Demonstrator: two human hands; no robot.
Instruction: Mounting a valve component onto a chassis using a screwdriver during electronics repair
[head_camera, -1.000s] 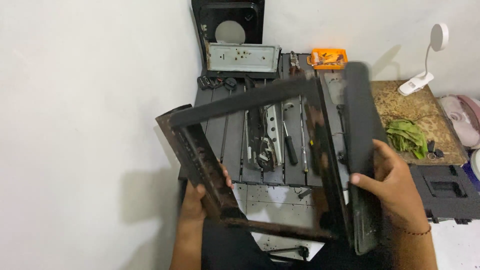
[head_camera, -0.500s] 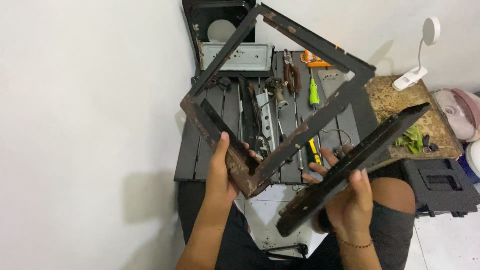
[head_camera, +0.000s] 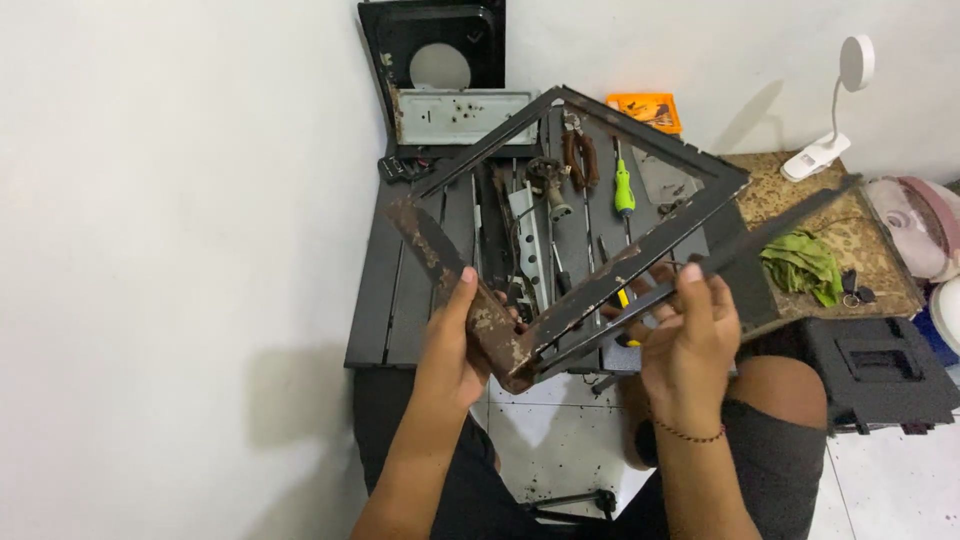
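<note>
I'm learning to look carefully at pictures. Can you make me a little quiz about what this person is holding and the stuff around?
1. True or false: the left hand grips the rusty metal frame at its rusted corner.
2. What does the right hand hold? A) flat dark panel B) hammer C) cup
3. What colour is the handle of the screwdriver lying on the black slatted table?

Key:
1. True.
2. A, the flat dark panel.
3. Green.
</note>
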